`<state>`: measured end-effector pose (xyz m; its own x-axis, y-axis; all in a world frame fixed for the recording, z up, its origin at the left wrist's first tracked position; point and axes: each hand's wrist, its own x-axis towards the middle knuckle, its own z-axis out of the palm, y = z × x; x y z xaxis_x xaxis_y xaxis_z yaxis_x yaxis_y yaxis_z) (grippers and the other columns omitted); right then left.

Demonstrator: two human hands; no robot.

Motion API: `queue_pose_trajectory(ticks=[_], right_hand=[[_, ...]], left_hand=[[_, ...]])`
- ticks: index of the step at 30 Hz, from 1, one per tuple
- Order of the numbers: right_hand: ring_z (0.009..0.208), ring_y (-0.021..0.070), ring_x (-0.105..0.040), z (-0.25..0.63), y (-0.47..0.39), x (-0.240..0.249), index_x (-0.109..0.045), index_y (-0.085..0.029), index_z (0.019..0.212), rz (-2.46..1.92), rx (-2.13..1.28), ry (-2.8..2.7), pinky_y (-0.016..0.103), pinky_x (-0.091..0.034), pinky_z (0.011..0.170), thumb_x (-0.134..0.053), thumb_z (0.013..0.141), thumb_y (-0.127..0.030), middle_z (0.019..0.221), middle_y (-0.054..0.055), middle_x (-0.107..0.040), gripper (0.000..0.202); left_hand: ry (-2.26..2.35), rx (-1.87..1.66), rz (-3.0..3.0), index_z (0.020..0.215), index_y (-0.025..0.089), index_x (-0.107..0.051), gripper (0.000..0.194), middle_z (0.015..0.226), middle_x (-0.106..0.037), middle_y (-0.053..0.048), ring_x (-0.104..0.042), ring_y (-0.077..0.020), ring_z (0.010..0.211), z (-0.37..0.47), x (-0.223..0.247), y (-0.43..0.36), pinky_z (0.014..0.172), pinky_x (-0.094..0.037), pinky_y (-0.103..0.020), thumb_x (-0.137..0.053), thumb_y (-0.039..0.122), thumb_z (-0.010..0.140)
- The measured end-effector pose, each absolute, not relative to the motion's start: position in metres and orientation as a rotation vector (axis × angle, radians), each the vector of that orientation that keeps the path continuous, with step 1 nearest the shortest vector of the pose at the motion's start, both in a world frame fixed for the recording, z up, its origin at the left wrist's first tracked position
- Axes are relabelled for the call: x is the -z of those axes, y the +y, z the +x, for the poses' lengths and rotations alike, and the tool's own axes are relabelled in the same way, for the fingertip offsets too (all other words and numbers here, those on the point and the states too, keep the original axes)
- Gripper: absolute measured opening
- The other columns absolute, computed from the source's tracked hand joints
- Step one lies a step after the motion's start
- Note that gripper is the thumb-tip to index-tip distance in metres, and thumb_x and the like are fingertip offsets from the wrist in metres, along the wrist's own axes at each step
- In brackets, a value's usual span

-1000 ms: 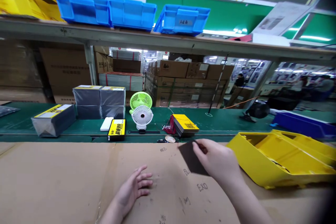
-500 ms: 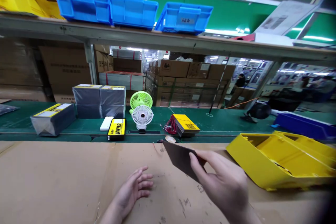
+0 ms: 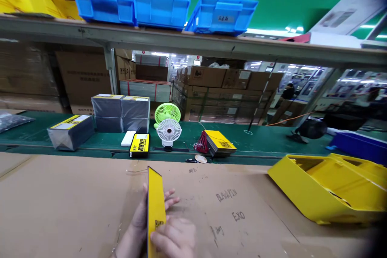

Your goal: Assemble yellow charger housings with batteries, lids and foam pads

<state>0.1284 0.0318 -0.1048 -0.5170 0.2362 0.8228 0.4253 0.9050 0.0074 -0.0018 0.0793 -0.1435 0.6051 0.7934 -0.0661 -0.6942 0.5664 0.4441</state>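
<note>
My right hand grips a thin card with a yellow face and a dark back, standing nearly upright on edge at the bottom centre. My left hand lies behind the card on the cardboard sheet, fingers spread, its fingertips showing past the card's right edge; I cannot tell if it touches the card. A stack of the same yellow cards lies on the green belt beyond, with red strings beside it.
A yellow plastic tray sits at the right. On the green belt stand two small fans, a yellow-and-black box, a white block and wrapped grey packs. Blue bins line the shelf above.
My right hand carried the card leftward and down from the right of centre to just in front of my left hand, turning it so the yellow face shows.
</note>
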Motion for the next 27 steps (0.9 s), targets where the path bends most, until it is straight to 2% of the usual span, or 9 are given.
queue_pose_trajectory(ticks=[3, 6, 9, 12, 17, 20, 23, 25, 27], right_hand=[[0.084, 0.0181, -0.062, 0.132, 0.047, 0.091, -0.06, -0.018, 0.101, -0.757, -0.043, -2.029, 0.033, -0.051, 0.078, -0.051, 0.084, -0.031, 0.09, 0.007, -0.067, 0.023], [0.103, 0.0217, -0.055, 0.134, 0.073, 0.072, -0.059, -0.019, 0.108, -1.105, -0.149, -1.792, 0.039, -0.047, 0.088, -0.052, 0.083, -0.029, 0.109, 0.01, -0.061, 0.028], [0.092, 0.0221, -0.06, 0.131, 0.096, 0.066, -0.067, -0.019, 0.093, -1.214, -0.287, -1.701, 0.039, -0.048, 0.083, -0.054, 0.081, -0.034, 0.095, 0.009, -0.066, 0.023], [0.079, 0.0215, -0.063, 0.127, 0.107, 0.073, -0.07, -0.019, 0.08, -1.251, -0.474, -1.658, 0.035, -0.05, 0.074, -0.055, 0.08, -0.039, 0.081, 0.007, -0.069, 0.026], [0.084, 0.0219, -0.065, 0.124, 0.108, 0.092, -0.069, -0.017, 0.091, -1.213, -0.726, -1.536, 0.035, -0.052, 0.077, -0.05, 0.083, -0.039, 0.091, 0.008, -0.07, 0.03], [0.103, 0.0222, -0.059, 0.124, 0.101, 0.101, -0.061, -0.019, 0.112, -1.234, -0.562, -1.606, 0.04, -0.047, 0.09, -0.043, 0.087, -0.032, 0.111, 0.009, -0.064, 0.033], [0.125, 0.0238, -0.04, 0.127, 0.091, 0.105, -0.04, -0.024, 0.132, -1.236, -0.208, -1.875, 0.048, -0.036, 0.101, -0.04, 0.087, -0.018, 0.134, 0.007, -0.046, 0.046], [0.131, 0.0249, -0.029, 0.132, 0.084, 0.107, -0.034, -0.027, 0.136, -1.187, -0.013, -2.087, 0.053, -0.031, 0.104, -0.04, 0.082, -0.008, 0.139, 0.004, -0.039, 0.057], [0.131, 0.0255, -0.03, 0.14, 0.075, 0.109, -0.039, -0.028, 0.133, -1.121, 0.079, -2.262, 0.056, -0.028, 0.103, -0.04, 0.077, -0.003, 0.136, 0.003, -0.044, 0.061]], left_hand=[[0.262, -0.844, 0.376, 0.109, 0.008, -0.059, 0.074, 0.108, -0.063, -0.015, -0.059, -0.0273, 0.097, 0.0, 0.153, 0.078, 0.094, -0.038, -0.04, -0.05, 0.069, 0.068], [0.295, -0.814, 0.347, 0.102, 0.011, -0.063, 0.054, 0.087, -0.069, -0.01, -0.064, -0.0221, 0.074, 0.003, 0.162, 0.075, 0.085, -0.044, -0.04, -0.05, 0.057, 0.077], [0.318, -0.864, 0.35, 0.104, 0.014, -0.062, 0.045, 0.085, -0.069, -0.01, -0.064, -0.0243, 0.076, 0.005, 0.162, 0.073, 0.085, -0.043, -0.046, -0.049, 0.049, 0.08], [0.35, -0.865, 0.368, 0.112, 0.012, -0.057, 0.048, 0.09, -0.068, -0.012, -0.063, -0.028, 0.086, 0.006, 0.155, 0.072, 0.086, -0.042, -0.047, -0.053, 0.046, 0.078], [0.438, -0.829, 0.381, 0.124, 0.012, -0.049, 0.058, 0.098, -0.068, -0.012, -0.062, -0.0288, 0.093, 0.005, 0.141, 0.065, 0.086, -0.043, -0.042, -0.05, 0.05, 0.079], [0.486, -0.82, 0.373, 0.125, 0.014, -0.048, 0.063, 0.098, -0.068, -0.011, -0.062, -0.0286, 0.094, 0.002, 0.138, 0.066, 0.084, -0.045, -0.039, -0.048, 0.054, 0.078], [0.451, -0.902, 0.373, 0.127, 0.015, -0.046, 0.06, 0.1, -0.068, -0.009, -0.06, -0.0282, 0.098, 0.0, 0.137, 0.073, 0.086, -0.044, -0.038, -0.05, 0.05, 0.078], [0.412, -0.979, 0.367, 0.128, 0.014, -0.045, 0.06, 0.103, -0.067, -0.009, -0.059, -0.0283, 0.099, 0.001, 0.134, 0.078, 0.088, -0.042, -0.038, -0.05, 0.048, 0.079], [0.393, -1.006, 0.359, 0.128, 0.014, -0.044, 0.061, 0.107, -0.065, -0.01, -0.058, -0.0292, 0.1, 0.002, 0.13, 0.081, 0.09, -0.041, -0.04, -0.049, 0.05, 0.079]])
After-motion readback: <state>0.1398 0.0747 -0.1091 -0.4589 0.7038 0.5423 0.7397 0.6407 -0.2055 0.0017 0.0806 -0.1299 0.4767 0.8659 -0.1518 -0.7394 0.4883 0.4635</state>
